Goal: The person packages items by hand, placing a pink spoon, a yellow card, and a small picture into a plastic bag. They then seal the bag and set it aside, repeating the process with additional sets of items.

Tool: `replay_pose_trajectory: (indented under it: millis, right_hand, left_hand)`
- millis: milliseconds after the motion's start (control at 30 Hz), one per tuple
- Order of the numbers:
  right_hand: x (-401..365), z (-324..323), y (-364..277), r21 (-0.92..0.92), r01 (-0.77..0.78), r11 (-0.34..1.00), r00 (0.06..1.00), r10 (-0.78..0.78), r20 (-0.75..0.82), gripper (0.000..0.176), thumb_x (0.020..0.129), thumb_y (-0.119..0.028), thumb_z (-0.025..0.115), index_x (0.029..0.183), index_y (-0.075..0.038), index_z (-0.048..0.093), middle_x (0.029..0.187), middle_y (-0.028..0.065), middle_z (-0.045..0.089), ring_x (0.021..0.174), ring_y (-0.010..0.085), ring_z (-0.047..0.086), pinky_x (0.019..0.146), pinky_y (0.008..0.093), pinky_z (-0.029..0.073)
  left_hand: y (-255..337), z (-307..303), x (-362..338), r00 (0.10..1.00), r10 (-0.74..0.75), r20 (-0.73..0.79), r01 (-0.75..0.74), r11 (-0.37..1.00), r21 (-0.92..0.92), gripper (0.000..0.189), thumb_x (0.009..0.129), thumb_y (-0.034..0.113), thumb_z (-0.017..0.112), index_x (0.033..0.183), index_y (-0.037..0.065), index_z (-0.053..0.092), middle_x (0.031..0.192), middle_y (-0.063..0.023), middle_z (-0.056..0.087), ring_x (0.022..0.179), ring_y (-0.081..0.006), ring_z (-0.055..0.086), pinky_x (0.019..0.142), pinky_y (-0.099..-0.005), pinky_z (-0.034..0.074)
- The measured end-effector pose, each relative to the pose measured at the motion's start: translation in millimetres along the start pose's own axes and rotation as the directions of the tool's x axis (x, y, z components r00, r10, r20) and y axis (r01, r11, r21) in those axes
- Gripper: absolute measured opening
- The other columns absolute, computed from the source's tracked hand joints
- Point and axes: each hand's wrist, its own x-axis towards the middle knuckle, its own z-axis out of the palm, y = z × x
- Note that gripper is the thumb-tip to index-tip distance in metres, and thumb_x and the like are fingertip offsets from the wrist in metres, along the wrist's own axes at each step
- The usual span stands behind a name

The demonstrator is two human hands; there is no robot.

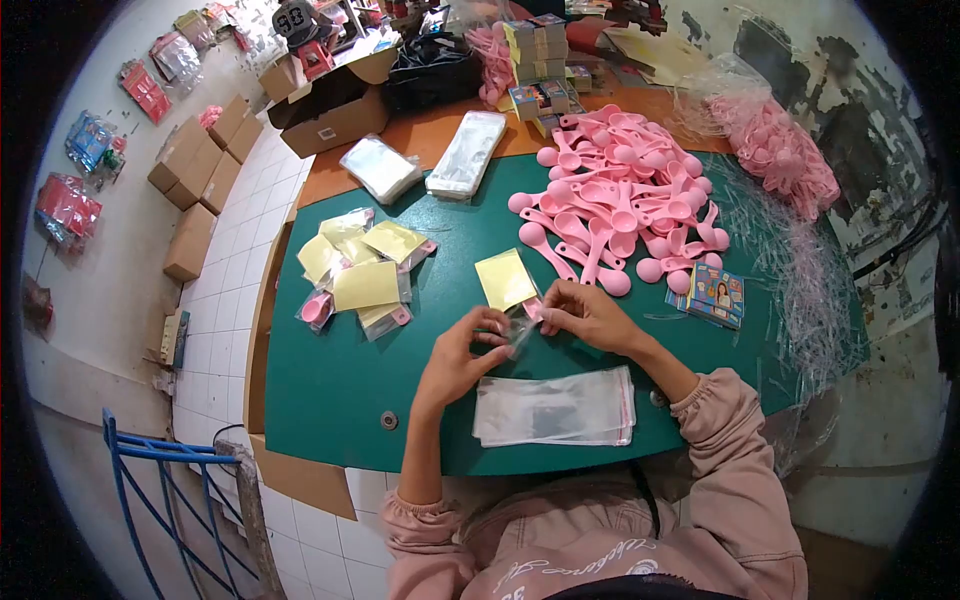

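A clear plastic bag (521, 334) is between my two hands, its open end crumpled toward me. Inside its far part lie a pale yellow card (505, 279) and a pink spoon, of which only a little shows. My left hand (462, 352) has its fingers closed on the bag's near left edge. With thumb and fingertips, my right hand (590, 318) pinches the bag's right side. Just in front of me lies a stack of flat clear bags (555, 408). Beyond my right hand is a large heap of pink measuring spoons (622, 195).
Filled bags with yellow cards (365, 287) lie on the left of the green table (340, 400). Printed cards (718, 296) sit at right. Two bundles of clear bags, one a long bundle (466, 155), and stacked card blocks (540, 60) stand at the back. Plastic scraps (800, 290) cover the right edge.
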Motion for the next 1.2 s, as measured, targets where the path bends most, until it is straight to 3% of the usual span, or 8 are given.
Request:
replay_pose_trajectory:
  millis: [233, 400, 533, 600, 833, 1000, 1133, 1200]
  right_hand:
    - [3, 3, 1, 0.02, -0.037, 0.999, 0.995, 0.038, -0.094, 0.012, 0.088, -0.012, 0.053, 0.086, 0.0, 0.05, 0.076, 0.0057, 0.058, 0.069, 0.012, 0.061, 0.061, 0.0231, 0.05]
    - [5, 7, 3, -0.017, -0.098, 0.995, 0.978, 0.093, -0.189, 0.014, 0.088, -0.012, 0.052, 0.086, 0.001, 0.049, 0.072, 0.0078, 0.059, 0.061, 0.0134, 0.061, 0.053, 0.0226, 0.05]
    - [5, 10, 0, 0.061, -0.116, 0.991, 0.964, 0.127, -0.232, 0.014, 0.086, -0.01, 0.054, 0.086, 0.002, 0.048, 0.069, 0.0098, 0.06, 0.057, 0.0153, 0.062, 0.048, 0.0235, 0.049]
    - [5, 11, 0, 0.05, -0.115, 0.992, 0.957, 0.125, -0.262, 0.013, 0.085, -0.009, 0.054, 0.088, 0.002, 0.047, 0.068, 0.0104, 0.059, 0.056, 0.0153, 0.062, 0.046, 0.0233, 0.049]
    - [6, 12, -1, 0.067, -0.087, 0.994, 0.962, 0.101, -0.252, 0.012, 0.085, -0.006, 0.054, 0.093, 0.0, 0.047, 0.067, 0.0097, 0.059, 0.056, 0.0145, 0.061, 0.047, 0.0235, 0.049]
    - [5, 14, -4, -0.017, -0.09, 0.996, 0.965, 0.083, -0.249, 0.032, 0.086, -0.007, 0.052, 0.117, -0.002, 0.049, 0.067, 0.0079, 0.059, 0.057, 0.0119, 0.06, 0.05, 0.0229, 0.049]
    - [4, 16, -3, -0.054, -0.095, 0.994, 0.963, 0.078, -0.257, 0.036, 0.086, -0.009, 0.052, 0.122, -0.004, 0.048, 0.064, 0.007, 0.059, 0.053, 0.0108, 0.059, 0.047, 0.0224, 0.048]
    - [0, 14, -15, -0.281, -0.163, 0.946, 0.956, 0.08, -0.283, 0.031, 0.082, -0.007, 0.055, 0.113, -0.003, 0.054, 0.076, 0.0075, 0.061, 0.065, 0.0147, 0.06, 0.057, 0.0263, 0.049]
  left_hand:
    - [-14, 6, 6, 0.988, -0.102, -0.116, 0.105, 0.994, 0.018, 0.013, 0.081, 0.011, 0.062, 0.088, 0.0, 0.057, 0.082, -0.0023, 0.057, 0.078, -0.008, 0.056, 0.065, -0.0229, 0.05]
    - [-27, 11, 11, 0.978, -0.163, -0.128, 0.148, 0.982, -0.115, 0.017, 0.08, 0.014, 0.064, 0.085, 0.0, 0.058, 0.075, -0.0034, 0.062, 0.067, -0.0081, 0.059, 0.061, -0.0204, 0.047]
    - [-24, 10, 11, 0.968, -0.201, -0.152, 0.184, 0.975, -0.123, 0.018, 0.08, 0.014, 0.065, 0.085, -0.001, 0.056, 0.076, -0.0041, 0.061, 0.069, -0.0077, 0.059, 0.061, -0.0206, 0.047]
    - [-22, 15, 9, 0.959, -0.126, -0.255, 0.074, 0.976, -0.205, 0.018, 0.08, 0.013, 0.064, 0.086, 0.001, 0.052, 0.077, -0.004, 0.06, 0.07, -0.0074, 0.058, 0.058, -0.0204, 0.048]
    - [-16, 15, 10, 0.955, -0.183, -0.231, 0.131, 0.965, -0.226, 0.016, 0.08, 0.01, 0.063, 0.087, 0.003, 0.051, 0.084, -0.004, 0.059, 0.071, -0.0064, 0.056, 0.055, -0.0191, 0.046]
    - [-10, 16, 8, 0.962, -0.154, -0.224, 0.111, 0.975, -0.191, 0.032, 0.079, 0.009, 0.063, 0.11, 0.006, 0.056, 0.089, -0.0028, 0.06, 0.074, -0.0057, 0.056, 0.052, -0.0185, 0.044]
    - [-10, 9, 4, 0.956, -0.221, -0.191, 0.182, 0.962, -0.205, 0.043, 0.079, 0.009, 0.063, 0.12, 0.009, 0.052, 0.093, -0.0031, 0.061, 0.074, -0.0059, 0.055, 0.055, -0.0191, 0.044]
    - [-5, -5, 1, 0.948, -0.198, -0.25, 0.142, 0.964, -0.226, 0.052, 0.078, 0.015, 0.067, 0.127, 0.012, 0.048, 0.091, -0.0024, 0.061, 0.07, -0.0054, 0.051, 0.054, -0.0172, 0.036]
